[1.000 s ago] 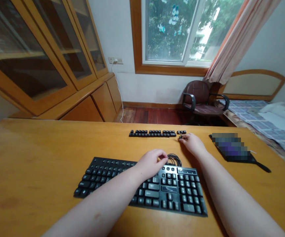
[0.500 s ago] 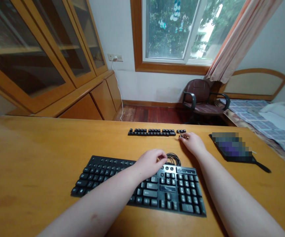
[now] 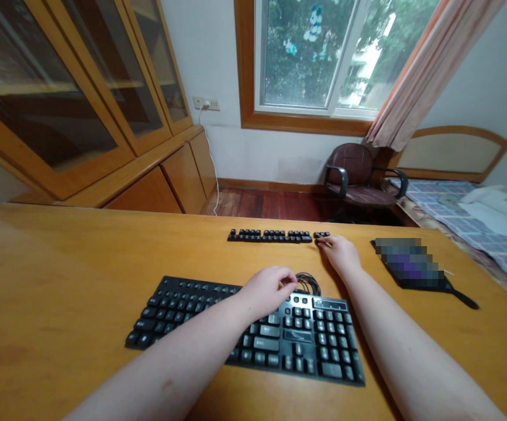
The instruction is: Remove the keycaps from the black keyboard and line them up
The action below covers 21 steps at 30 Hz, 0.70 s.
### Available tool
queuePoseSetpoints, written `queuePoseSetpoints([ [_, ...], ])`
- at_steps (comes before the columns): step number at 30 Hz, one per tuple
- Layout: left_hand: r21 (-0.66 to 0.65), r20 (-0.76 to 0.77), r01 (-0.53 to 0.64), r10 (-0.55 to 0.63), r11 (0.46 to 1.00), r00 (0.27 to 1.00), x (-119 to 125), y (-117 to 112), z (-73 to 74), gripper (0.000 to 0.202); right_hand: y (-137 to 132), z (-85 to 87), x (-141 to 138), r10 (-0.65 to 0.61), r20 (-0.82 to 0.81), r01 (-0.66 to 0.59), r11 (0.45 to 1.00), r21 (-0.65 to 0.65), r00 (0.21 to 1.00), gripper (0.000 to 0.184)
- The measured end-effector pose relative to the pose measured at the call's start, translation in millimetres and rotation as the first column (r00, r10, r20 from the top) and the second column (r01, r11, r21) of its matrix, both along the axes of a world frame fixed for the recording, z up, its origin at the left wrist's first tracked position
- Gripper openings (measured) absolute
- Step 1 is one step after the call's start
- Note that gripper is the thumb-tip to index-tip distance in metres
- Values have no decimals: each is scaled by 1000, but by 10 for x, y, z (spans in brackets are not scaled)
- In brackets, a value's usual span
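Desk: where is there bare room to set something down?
Bare desk lies left of the keyboard, and between it and the far key rows. Crowded: around the left hand, coiled cable and right hand.

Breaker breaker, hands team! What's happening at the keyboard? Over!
Right hand at right end of the keycap rows, grip unclear. Left hand curled over back edge of the keyboard, beside coiled cable. Left forearm hiding keyboard's middle.
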<state>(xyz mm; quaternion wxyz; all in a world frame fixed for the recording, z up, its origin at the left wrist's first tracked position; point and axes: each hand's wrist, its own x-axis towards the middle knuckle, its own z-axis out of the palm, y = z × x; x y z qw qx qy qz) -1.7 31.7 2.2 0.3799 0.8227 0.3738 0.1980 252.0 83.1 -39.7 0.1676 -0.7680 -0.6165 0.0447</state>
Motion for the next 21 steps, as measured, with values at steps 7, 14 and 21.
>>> queuePoseSetpoints([
  [7,1,2,12,-12,1000,1000,1,1,3,17,10,-28,-1,-3,1,3,998,69,1000,26],
  [14,16,-4,18,-18,1000,1000,-2,3,-17,15,6,-46,-7,-2,-22,4,997,83,1000,25],
  [21,67,-6,158,-158,985,987,-25,-17,45,19,-181,296,-33,171,-236,-53,897,438,957,36],
])
